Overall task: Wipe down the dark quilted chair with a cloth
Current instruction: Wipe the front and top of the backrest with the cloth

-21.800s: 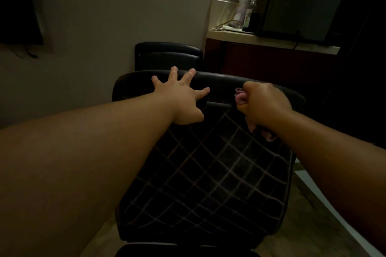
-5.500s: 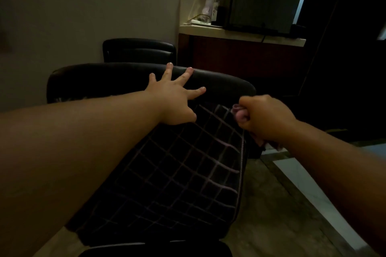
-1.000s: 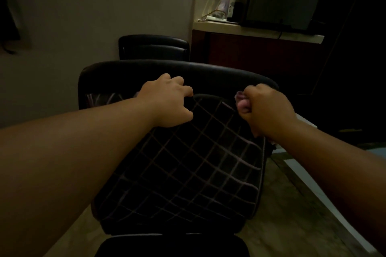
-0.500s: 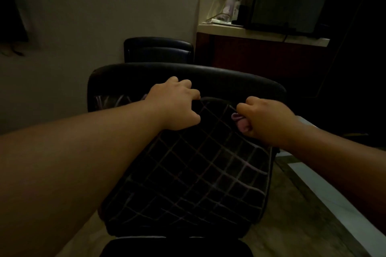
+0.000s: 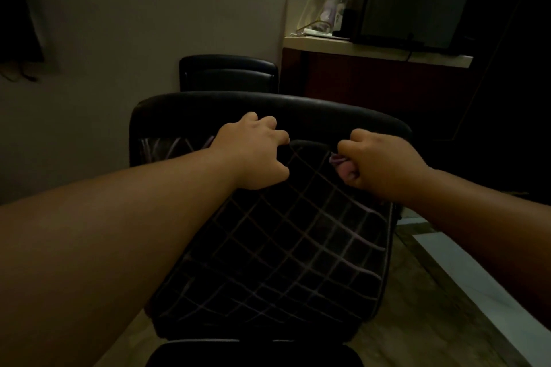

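Gripping dark quilted chair [image 5: 283, 247], dim room

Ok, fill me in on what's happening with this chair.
A person is wiping the dark quilted chair. The right hand is fisted round a bunched pinkish cloth, pressed near the top of the quilted panel. The left hand curls its fingers over the panel's upper edge, just below the headrest, apparently bracing it. A second chair stands behind.
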Motion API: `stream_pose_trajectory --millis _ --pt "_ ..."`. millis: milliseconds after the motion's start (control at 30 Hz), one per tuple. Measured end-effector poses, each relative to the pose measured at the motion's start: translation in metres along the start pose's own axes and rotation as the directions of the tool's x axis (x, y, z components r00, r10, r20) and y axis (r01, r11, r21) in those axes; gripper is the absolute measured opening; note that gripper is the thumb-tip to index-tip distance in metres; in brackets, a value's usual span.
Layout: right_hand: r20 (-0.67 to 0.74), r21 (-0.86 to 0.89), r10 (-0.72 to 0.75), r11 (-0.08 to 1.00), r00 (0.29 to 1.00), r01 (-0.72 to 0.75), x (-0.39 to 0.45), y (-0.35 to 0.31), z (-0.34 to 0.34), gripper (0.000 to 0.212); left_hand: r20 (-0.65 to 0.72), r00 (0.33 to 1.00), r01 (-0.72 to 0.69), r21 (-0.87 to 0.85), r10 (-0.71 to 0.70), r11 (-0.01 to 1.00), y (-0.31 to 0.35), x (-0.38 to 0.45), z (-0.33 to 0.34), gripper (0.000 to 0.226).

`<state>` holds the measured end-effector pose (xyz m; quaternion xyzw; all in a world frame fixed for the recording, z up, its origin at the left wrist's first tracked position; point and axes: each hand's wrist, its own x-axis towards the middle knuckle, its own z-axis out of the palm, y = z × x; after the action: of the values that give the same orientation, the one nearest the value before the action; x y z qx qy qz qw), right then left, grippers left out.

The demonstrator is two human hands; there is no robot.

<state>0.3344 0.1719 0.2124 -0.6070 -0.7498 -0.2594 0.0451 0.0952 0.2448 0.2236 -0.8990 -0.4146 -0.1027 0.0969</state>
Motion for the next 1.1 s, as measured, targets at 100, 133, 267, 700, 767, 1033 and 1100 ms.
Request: stream_pose_trajectory --millis 100,133,267,700,767,1033,1100 --pt "-0.139 0.115 0.108 0.989 0.984 -0.093 0.016 0.001 -0.005 0.011 -0.006 1.000 -0.005 -0.004 0.005 1.000 -0.001 0.000 0.001 0.065" --pt "-0.161 0.150 0.156 0.980 0.974 -0.132 0.020 0.001 -0.005 0.011 -0.003 1.000 -0.005 -0.003 0.005 1.000 -0.001 -0.001 0.001 0.066" --pt "-0.128 0.190 0.149 0.974 0.981 -0.123 0.019 -0.004 -0.001 0.013 0.006 1.000 0.001 -0.014 -0.001 1.000 -0.003 -0.004 0.001 0.067" --pt "-0.167 0.260 0.211 0.952 0.963 -0.163 0.027 -0.014 0.002 0.018 0.032 0.999 0.026 -0.065 -0.024 0.998 -0.004 -0.007 0.000 0.074" --pt "-0.132 0.247 0.131 0.964 0.983 -0.095 0.016 -0.018 0.000 0.014 0.058 0.998 0.020 -0.082 -0.015 0.996 -0.007 -0.007 -0.004 0.074" --pt "-0.142 0.197 0.165 0.971 0.976 -0.135 0.021 -0.019 -0.009 0.015 0.143 0.989 0.006 -0.207 0.025 0.978 -0.024 -0.013 -0.030 0.073" --pt "-0.131 0.278 0.244 0.940 0.961 -0.200 0.029 -0.017 -0.009 0.019 0.123 0.992 0.018 -0.156 0.001 0.988 -0.032 -0.017 -0.033 0.068"
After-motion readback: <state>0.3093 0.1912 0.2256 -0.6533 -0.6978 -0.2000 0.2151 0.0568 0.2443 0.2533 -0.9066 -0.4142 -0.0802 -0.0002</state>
